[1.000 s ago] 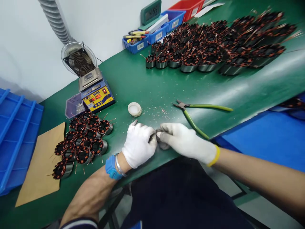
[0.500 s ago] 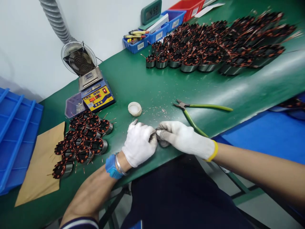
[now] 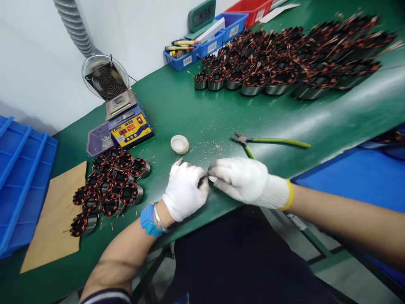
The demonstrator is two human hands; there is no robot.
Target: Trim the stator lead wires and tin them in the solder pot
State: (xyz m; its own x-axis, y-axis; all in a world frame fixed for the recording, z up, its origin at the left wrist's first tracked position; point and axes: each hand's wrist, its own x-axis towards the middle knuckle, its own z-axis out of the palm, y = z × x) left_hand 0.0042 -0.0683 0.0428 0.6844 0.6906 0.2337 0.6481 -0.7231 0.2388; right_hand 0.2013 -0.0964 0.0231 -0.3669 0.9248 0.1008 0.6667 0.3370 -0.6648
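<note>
Both my hands wear white gloves and meet near the front edge of the green table mat [image 3: 196, 114]. My left hand [image 3: 185, 190] is curled shut around a small part that the glove almost hides. My right hand [image 3: 240, 177] is closed too, its fingertips pinching at the same spot, right against the left hand. I cannot make out what is pinched. Green-handled cutters [image 3: 268, 143] lie open on the mat just behind my right hand. A small white round lid [image 3: 179, 144] sits behind my left hand.
A cluster of copper-wound stators [image 3: 107, 190] stands at the left, beside a brown sheet [image 3: 53, 219]. Many more stators [image 3: 294, 55] fill the far right. A soldering station [image 3: 129, 126] with a fan, blue bins [image 3: 202, 46], a clock [image 3: 201, 14] and a blue tray [image 3: 19, 177] surround them.
My right hand has lifted slightly and rolled its knuckles up, covering more of the cutters' handle. My left hand has stayed in place.
</note>
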